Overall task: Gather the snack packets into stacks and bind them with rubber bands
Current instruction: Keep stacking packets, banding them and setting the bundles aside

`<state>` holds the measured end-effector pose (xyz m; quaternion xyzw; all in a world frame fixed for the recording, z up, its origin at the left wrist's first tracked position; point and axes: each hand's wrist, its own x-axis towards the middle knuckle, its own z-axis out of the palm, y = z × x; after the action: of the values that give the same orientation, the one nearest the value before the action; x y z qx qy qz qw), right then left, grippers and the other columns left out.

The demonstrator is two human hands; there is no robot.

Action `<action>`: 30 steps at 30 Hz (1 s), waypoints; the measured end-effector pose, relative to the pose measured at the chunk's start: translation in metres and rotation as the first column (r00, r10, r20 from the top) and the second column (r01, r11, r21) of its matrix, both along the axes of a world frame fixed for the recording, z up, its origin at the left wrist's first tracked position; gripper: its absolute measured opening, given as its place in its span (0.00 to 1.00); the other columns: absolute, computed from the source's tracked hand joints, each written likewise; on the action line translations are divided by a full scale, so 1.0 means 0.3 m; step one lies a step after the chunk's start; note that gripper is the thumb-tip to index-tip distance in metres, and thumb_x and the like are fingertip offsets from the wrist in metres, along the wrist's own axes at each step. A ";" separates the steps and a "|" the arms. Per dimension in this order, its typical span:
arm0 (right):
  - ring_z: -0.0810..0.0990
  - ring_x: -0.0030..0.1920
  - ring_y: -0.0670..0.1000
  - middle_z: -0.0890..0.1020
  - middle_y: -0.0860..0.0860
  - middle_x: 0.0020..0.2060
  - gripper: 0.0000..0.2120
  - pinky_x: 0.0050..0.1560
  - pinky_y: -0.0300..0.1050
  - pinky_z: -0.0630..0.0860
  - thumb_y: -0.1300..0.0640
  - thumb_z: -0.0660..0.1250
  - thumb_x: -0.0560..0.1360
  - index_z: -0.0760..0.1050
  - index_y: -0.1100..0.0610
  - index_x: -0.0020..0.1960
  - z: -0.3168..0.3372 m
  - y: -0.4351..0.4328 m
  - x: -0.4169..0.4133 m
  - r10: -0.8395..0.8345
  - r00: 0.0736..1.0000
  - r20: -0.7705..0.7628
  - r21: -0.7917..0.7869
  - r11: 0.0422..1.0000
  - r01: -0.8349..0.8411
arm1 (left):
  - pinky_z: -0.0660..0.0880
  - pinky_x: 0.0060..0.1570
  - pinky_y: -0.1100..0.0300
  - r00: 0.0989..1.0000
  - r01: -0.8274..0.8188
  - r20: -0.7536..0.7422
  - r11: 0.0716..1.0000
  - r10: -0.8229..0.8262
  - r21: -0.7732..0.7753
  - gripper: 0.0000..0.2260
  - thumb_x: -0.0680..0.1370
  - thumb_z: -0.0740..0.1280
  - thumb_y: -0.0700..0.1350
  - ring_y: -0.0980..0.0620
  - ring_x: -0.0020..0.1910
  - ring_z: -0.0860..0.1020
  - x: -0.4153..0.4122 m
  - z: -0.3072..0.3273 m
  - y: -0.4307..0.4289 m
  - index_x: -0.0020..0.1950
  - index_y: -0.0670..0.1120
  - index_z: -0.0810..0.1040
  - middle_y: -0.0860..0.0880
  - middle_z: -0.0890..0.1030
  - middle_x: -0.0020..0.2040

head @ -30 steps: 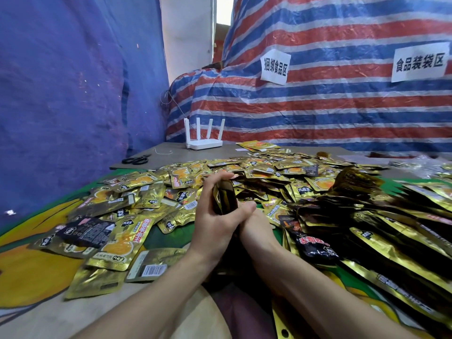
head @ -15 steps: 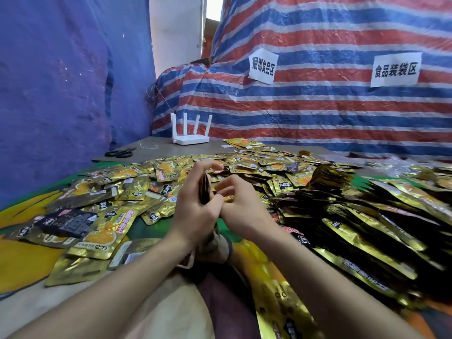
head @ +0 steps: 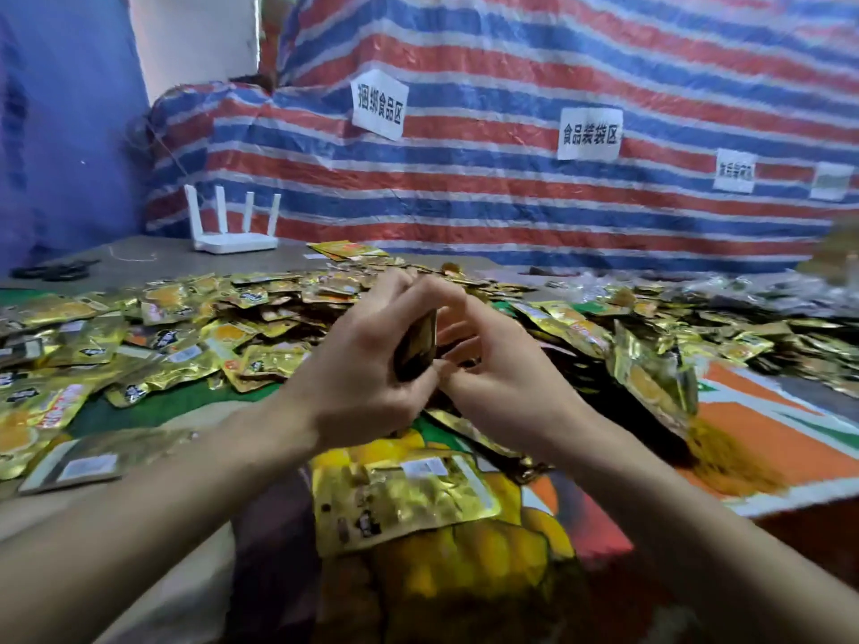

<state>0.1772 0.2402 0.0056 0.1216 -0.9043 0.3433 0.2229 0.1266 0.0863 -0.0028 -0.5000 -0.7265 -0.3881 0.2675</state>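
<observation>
A small stack of gold snack packets (head: 416, 346) stands on edge in my left hand (head: 358, 364), whose fingers and thumb curl round it above the table. Close against its right side, my right hand (head: 497, 364) has curled fingers touching the stack's edge; whether it pinches a rubber band I cannot tell. Loose gold packets (head: 223, 327) cover the table behind and to both sides. One larger gold packet (head: 399, 495) lies flat in front of my wrists.
A white router (head: 232, 234) with several antennas stands at the back left, and black scissors (head: 51, 271) lie near the far left edge. A striped tarp wall (head: 511, 188) with paper signs closes the back. A colourful mat (head: 767, 439) covers the table.
My view has swung to the right and down. Both hands stay together on the stack, and my right hand has come up from under it to its right side.
</observation>
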 end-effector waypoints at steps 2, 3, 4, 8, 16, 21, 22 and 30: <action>0.80 0.50 0.52 0.81 0.49 0.48 0.10 0.54 0.54 0.78 0.63 0.68 0.75 0.76 0.53 0.55 0.020 0.077 0.055 -0.050 0.999 -0.004 0.036 0.998 0.050 | 0.74 0.46 0.54 0.999 0.033 -0.019 0.998 -0.034 -0.063 0.20 0.70 0.66 0.41 0.47 0.49 0.75 0.035 0.002 0.056 0.61 0.54 0.72 0.46 0.73 0.52; 0.81 0.47 0.50 0.81 0.48 0.44 0.07 0.51 0.52 0.79 0.62 0.69 0.75 0.76 0.52 0.49 0.032 0.118 0.078 -0.078 0.997 -0.015 0.046 0.996 0.079 | 0.74 0.45 0.55 0.999 0.049 -0.014 0.996 -0.050 -0.079 0.21 0.70 0.66 0.41 0.48 0.48 0.74 0.047 0.003 0.082 0.61 0.56 0.71 0.47 0.72 0.51; 0.81 0.43 0.47 0.81 0.47 0.41 0.07 0.47 0.47 0.79 0.62 0.70 0.75 0.77 0.51 0.46 0.047 0.160 0.103 -0.106 0.994 -0.026 0.063 0.992 0.107 | 0.74 0.43 0.59 0.998 0.065 -0.003 0.994 -0.066 -0.087 0.22 0.69 0.66 0.40 0.52 0.47 0.74 0.058 0.004 0.105 0.60 0.57 0.71 0.48 0.71 0.51; 0.79 0.32 0.42 0.83 0.49 0.33 0.04 0.35 0.40 0.76 0.58 0.72 0.74 0.82 0.53 0.41 0.103 0.328 0.188 -0.242 0.963 0.114 0.190 0.957 0.218 | 0.71 0.42 0.67 0.998 0.068 0.010 0.991 -0.067 -0.111 0.23 0.69 0.65 0.43 0.58 0.48 0.73 0.087 0.013 0.177 0.61 0.62 0.69 0.53 0.70 0.52; 0.75 0.28 0.54 0.80 0.60 0.28 0.10 0.30 0.42 0.71 0.60 0.74 0.69 0.81 0.68 0.41 0.046 0.702 0.246 -0.720 0.604 0.343 0.479 0.687 0.547 | 0.71 0.40 0.68 0.993 0.119 0.034 0.990 -0.117 -0.076 0.22 0.69 0.65 0.43 0.59 0.46 0.74 0.118 0.019 0.231 0.60 0.62 0.71 0.48 0.72 0.53; 0.73 0.21 0.51 0.76 0.52 0.20 0.10 0.23 0.36 0.68 0.61 0.76 0.70 0.82 0.69 0.41 -0.037 0.769 0.262 -0.728 0.525 0.441 0.505 0.684 0.526 | 0.68 0.38 0.74 0.992 0.120 0.042 0.990 -0.118 -0.071 0.22 0.68 0.66 0.40 0.67 0.41 0.72 0.108 -0.011 0.233 0.60 0.58 0.74 0.59 0.70 0.49; 0.73 0.20 0.50 0.76 0.52 0.19 0.09 0.23 0.36 0.68 0.60 0.76 0.71 0.83 0.68 0.40 -0.045 0.770 0.261 -0.733 0.521 0.438 0.516 0.680 0.522 | 0.68 0.38 0.73 0.993 0.112 0.048 0.991 -0.109 -0.070 0.22 0.68 0.66 0.40 0.65 0.41 0.72 0.104 -0.017 0.232 0.59 0.58 0.74 0.60 0.69 0.47; 0.78 0.31 0.41 0.82 0.45 0.30 0.07 0.31 0.35 0.70 0.61 0.79 0.68 0.84 0.50 0.40 -0.022 0.775 0.262 -0.599 0.660 0.454 0.557 0.769 0.314 | 0.67 0.35 0.70 0.993 0.077 0.102 0.993 -0.067 -0.091 0.23 0.67 0.65 0.42 0.59 0.37 0.70 0.077 -0.041 0.206 0.59 0.61 0.73 0.53 0.69 0.44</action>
<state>0.2557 0.4728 -0.0010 -0.1871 -0.9781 0.0849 -0.0320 0.1498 0.1481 -0.0151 -0.5182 -0.7379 -0.3869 0.1931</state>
